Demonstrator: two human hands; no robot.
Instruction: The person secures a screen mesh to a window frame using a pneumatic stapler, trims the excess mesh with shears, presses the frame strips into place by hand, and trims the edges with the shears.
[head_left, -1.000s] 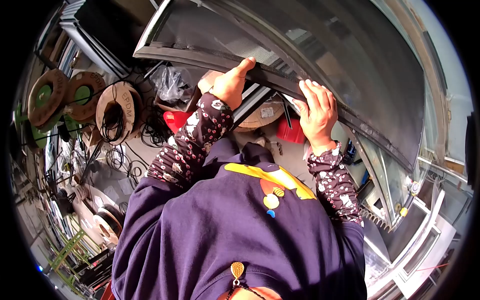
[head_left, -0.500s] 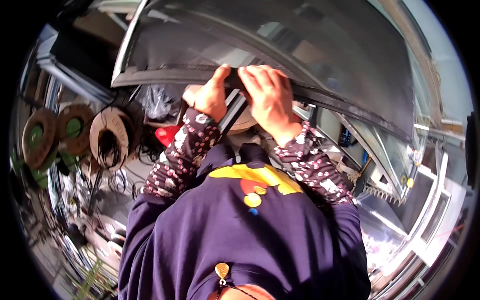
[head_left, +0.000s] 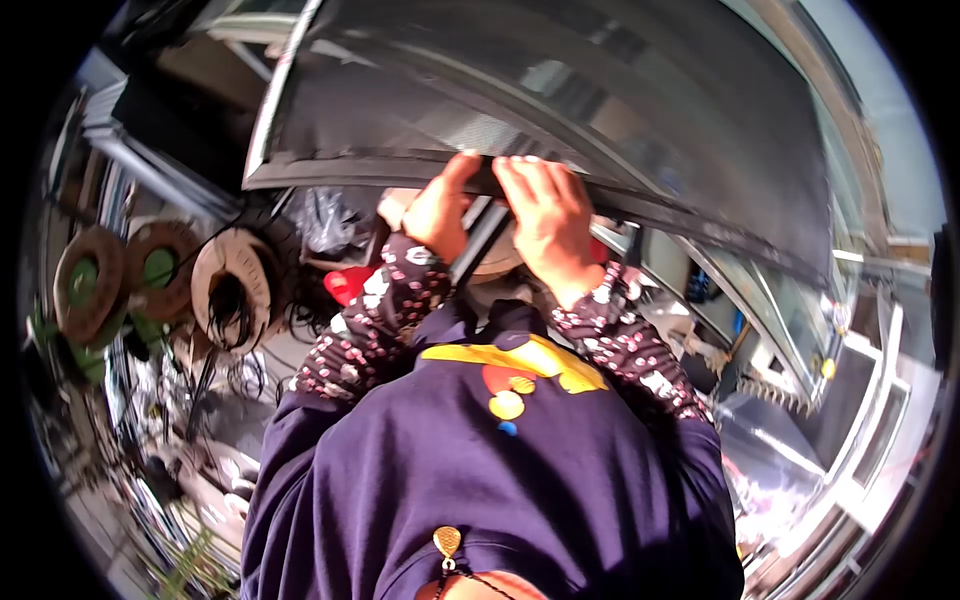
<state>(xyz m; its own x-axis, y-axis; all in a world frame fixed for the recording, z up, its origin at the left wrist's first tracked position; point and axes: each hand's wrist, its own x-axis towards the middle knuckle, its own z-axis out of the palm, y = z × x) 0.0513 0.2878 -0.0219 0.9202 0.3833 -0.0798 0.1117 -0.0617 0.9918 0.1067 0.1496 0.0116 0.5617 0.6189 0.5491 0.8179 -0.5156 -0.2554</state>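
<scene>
A large dark mesh panel (head_left: pixel 700 130) in a frame fills the upper part of the view. My left hand (head_left: pixel 440 208) grips the near edge of its dark frame (head_left: pixel 350 172), with the thumb on top and the other fingers beneath, mostly hidden. Just to the right, my right hand (head_left: pixel 548 215) is closed over the same edge, its fingers pressed together on the upper face. Only a small gap separates the two hands. Below the edge between them, dark and silvery bars (head_left: pixel 482 235) slant down toward my body.
Cardboard reels (head_left: pixel 232 290) with black cord hang at the left. A clear plastic bag (head_left: pixel 330 222) and a red object (head_left: pixel 348 284) lie beneath the panel's left part. At the right are a spiral coil (head_left: pixel 775 393) and white frames (head_left: pixel 868 440).
My right hand has moved left along the frame edge, close to my left hand. My left hand has shifted slightly left and down in the view, and the camera view has shifted.
</scene>
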